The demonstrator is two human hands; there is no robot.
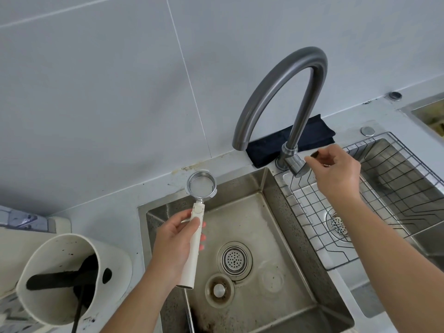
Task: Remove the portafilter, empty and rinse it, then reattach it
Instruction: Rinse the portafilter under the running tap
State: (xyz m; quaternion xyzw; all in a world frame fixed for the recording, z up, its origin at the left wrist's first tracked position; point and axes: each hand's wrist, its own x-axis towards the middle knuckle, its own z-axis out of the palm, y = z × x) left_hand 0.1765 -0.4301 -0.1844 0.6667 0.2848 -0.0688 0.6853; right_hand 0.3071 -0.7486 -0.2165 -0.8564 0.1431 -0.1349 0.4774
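My left hand (175, 243) grips the white handle of the portafilter (195, 227). Its round metal basket points away from me, above the back left corner of the steel sink (254, 212), and looks empty inside. The grey curved faucet (283, 92) arches over the sink, and no water runs from its spout. My right hand (336, 169) is at the faucet's lever at the base, thumb and fingers pinched around the lever's end.
A white knock box (72, 275) with dark coffee grounds and a black bar stands on the counter at the left. A wire rack (374, 188) sits in the right basin. A dark folded cloth (288, 140) lies behind the faucet. The sink holds a round drain strainer (235, 258).
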